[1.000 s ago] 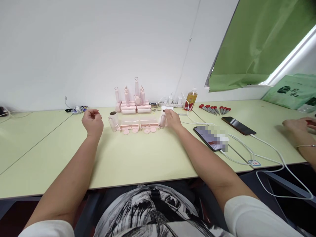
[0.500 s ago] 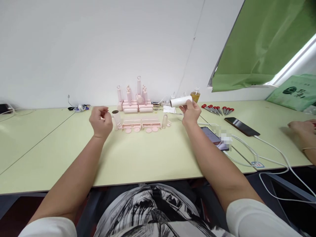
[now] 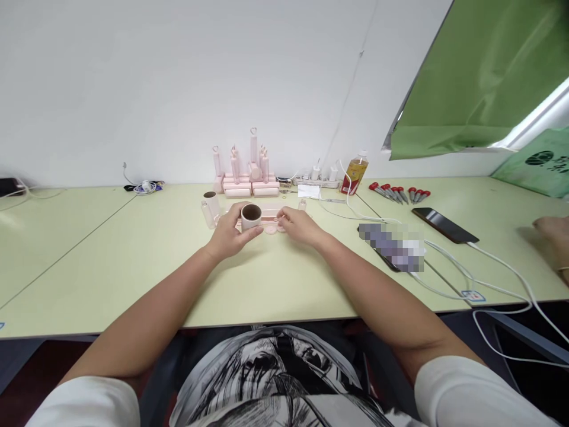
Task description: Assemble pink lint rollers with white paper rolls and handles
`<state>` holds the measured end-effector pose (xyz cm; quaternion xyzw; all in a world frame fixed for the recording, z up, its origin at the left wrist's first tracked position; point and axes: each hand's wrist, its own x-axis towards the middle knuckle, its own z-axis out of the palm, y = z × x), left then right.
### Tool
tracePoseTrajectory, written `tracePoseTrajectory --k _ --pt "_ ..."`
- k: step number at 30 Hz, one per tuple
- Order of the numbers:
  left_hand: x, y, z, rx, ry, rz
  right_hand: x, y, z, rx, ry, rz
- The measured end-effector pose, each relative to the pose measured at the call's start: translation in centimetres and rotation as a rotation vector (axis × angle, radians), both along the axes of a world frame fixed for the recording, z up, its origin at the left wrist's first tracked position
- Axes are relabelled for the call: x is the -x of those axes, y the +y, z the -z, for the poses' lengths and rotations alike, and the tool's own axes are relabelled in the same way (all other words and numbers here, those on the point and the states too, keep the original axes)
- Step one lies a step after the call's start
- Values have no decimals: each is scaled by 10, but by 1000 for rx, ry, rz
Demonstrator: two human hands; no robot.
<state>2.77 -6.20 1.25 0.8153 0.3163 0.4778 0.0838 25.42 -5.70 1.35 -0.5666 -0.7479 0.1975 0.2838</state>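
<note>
My left hand (image 3: 229, 236) is closed around a white paper roll (image 3: 251, 216), its brown hollow end facing me. My right hand (image 3: 300, 225) rests on the table just right of the roll, fingers curled beside the low pink frame pieces (image 3: 270, 214) and pink discs (image 3: 271, 229). Whether the right fingers pinch anything is hidden. Another white roll (image 3: 210, 204) and a clear tube stand left of the left hand. A stack of pink parts with upright handles (image 3: 249, 172) sits behind, near the wall.
A phone (image 3: 391, 246) with white cables (image 3: 466, 264) lies to the right, a second dark phone (image 3: 451, 224) beyond it. Red-handled screwdrivers (image 3: 398, 193), a yellow-liquid bottle (image 3: 354, 173) and a power strip (image 3: 317, 178) line the back. Another person's hand (image 3: 551, 231) is at far right.
The white roll went from my raised right hand into my left hand, low over the table. My right hand dropped beside the pink pieces. Both hands came together at the centre.
</note>
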Motion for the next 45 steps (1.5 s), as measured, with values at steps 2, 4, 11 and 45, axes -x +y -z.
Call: tracePoseTrajectory --k 2,4,11,45 --pt "4 4 1 87 8 -26 -10 7 2 32 -170 0" --pt "6 7 1 148 -5 -55 -15 11 5 49 -223 -40" --pt "3 6 1 209 -46 -77 -9 7 4 9 -331 -41" --pt "-4 1 3 289 322 25 38 -12 24 -105 816 -230"
